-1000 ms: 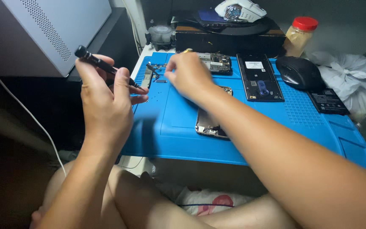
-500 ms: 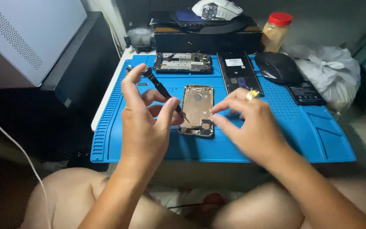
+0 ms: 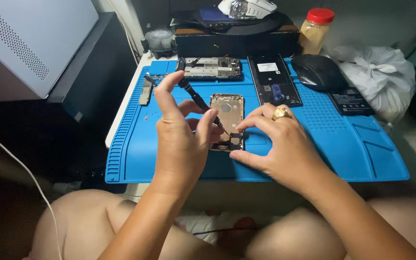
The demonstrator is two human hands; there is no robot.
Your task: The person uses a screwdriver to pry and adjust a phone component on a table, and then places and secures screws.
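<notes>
The left hand (image 3: 181, 144) grips a black screwdriver (image 3: 196, 97) between thumb and fingers, its tip angled down onto the phone shell (image 3: 228, 113). The right hand (image 3: 278, 144), wearing a gold ring (image 3: 280, 113), steadies the shell's lower end with spread fingertips, grasping nothing. The shell lies flat on the blue mat (image 3: 343, 144). Behind it lie a circuit frame (image 3: 213, 67) and a dark phone (image 3: 271, 79), then a mouse (image 3: 318, 71), a jar (image 3: 316, 26).

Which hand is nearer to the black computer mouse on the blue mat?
Right. The right hand lies below and left of the mouse, fingers at the opened phone. The left hand, holding the screwdriver, is farther left.
</notes>
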